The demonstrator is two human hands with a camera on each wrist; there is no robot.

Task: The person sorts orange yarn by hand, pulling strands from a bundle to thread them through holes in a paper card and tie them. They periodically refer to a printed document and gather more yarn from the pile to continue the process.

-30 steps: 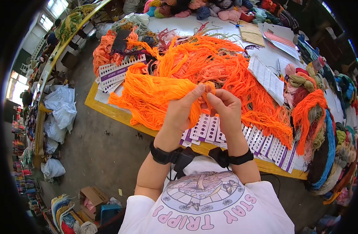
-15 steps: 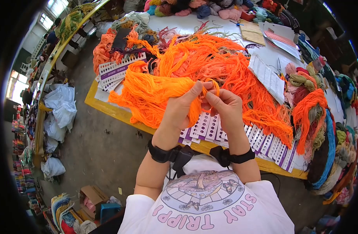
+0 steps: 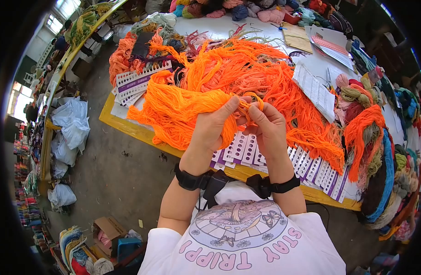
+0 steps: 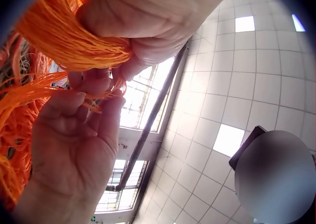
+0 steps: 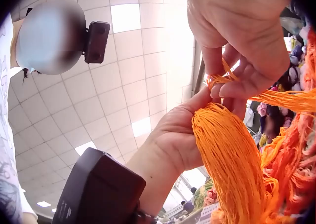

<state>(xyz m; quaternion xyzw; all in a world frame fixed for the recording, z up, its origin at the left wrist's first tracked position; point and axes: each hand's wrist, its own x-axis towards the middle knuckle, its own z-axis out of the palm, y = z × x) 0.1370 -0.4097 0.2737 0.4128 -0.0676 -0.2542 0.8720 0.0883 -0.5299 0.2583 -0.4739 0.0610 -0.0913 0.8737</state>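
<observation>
A thick skein of bright orange yarn (image 3: 185, 107) lies through my left hand (image 3: 211, 126), the thumb on top and the fingers curled round its end. In the right wrist view its strands hang in a full bundle (image 5: 227, 155) below the fingers. My right hand (image 3: 270, 127) is just to the right, fingertips close to the left ones, pinching a small loop of orange strands (image 3: 255, 97) at the skein's end. The left wrist view shows the right hand (image 4: 74, 150) with thumb and fingers bent on these strands, while further loose strands (image 4: 29, 93) run off to the side.
A large heap of red-orange yarn (image 3: 251, 68) covers the table beyond my hands. Shade cards with punched holes (image 3: 240, 149) line the yellow table edge (image 3: 141, 135). A white sheet (image 3: 313, 94) lies at the right, near hanging multicoloured skeins (image 3: 368, 133). More yarn balls sit at the back.
My right hand has shifted slightly to the right, drawing out the small loop of orange strands, which stands wider now. The left hand keeps its hold on the skein almost in place.
</observation>
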